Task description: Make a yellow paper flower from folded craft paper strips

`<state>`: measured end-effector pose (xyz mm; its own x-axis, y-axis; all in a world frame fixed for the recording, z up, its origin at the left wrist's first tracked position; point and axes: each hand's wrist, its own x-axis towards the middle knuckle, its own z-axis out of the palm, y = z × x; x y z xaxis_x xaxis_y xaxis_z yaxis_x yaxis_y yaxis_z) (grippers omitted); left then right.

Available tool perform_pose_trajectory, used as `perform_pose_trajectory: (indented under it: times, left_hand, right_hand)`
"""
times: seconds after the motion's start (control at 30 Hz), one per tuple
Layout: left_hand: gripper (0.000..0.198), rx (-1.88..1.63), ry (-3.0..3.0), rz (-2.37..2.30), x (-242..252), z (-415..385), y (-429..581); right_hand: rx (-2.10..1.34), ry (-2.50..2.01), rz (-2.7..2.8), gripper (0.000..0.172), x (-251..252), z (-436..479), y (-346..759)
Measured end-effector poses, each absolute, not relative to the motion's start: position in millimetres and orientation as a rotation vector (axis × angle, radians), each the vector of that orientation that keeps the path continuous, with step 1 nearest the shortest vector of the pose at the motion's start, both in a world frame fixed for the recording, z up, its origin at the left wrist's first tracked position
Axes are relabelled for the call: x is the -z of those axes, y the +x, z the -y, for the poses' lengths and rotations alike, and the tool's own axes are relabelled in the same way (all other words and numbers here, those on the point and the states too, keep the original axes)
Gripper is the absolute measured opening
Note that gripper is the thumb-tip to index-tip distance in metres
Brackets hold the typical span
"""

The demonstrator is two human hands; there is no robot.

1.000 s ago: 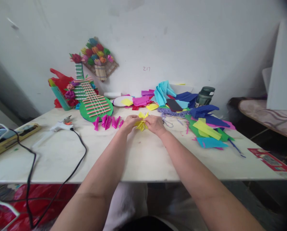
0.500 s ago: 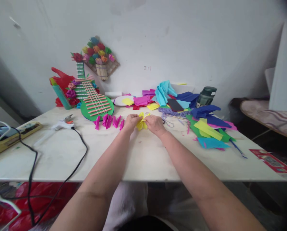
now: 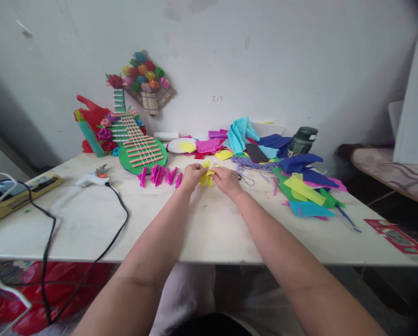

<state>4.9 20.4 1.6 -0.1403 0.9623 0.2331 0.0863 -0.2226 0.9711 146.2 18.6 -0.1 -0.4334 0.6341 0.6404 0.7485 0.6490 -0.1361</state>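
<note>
Between my two hands is a piece of folded yellow crepe paper [image 3: 206,179], pleated and spread somewhat like a flower. My left hand [image 3: 194,176] pinches its left side. From the right, my right hand [image 3: 226,180] grips the other side with closed fingers. Both hands are just above the table, and the fingertips partly cover the paper. Several folded magenta paper pieces [image 3: 157,175] stand in a row left of my left hand. Beyond my right hand lie a pair of scissors, mostly hidden, and purple yarn [image 3: 253,163].
A guitar-shaped craft [image 3: 142,151] leans at the back left beside a teal tube [image 3: 91,139]. Left of me lie a hot glue gun [image 3: 93,178], its black cord and a power strip [image 3: 30,193]. Coloured paper [image 3: 305,189], a phone [image 3: 256,152] and a dark bottle [image 3: 302,141] occupy the right.
The fingers have shifted slightly on the yellow paper, which is turned a little. The whole view has moved slightly; the objects on the table stay where they were.
</note>
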Motion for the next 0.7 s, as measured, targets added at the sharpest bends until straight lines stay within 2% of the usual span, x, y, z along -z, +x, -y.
perform_pose_trajectory:
  times: [0.23,0.7]
  left_hand:
    - [0.029,-1.434,1.396,-1.376,-3.8,-18.6,8.2]
    - [0.026,-1.457,1.203,-1.256,-0.9,-22.1,7.8]
  right_hand:
    - [0.201,-1.039,2.208,0.023,1.2,-20.6,147.2]
    - [0.402,-0.943,2.305,0.025,-0.6,-14.5,144.3]
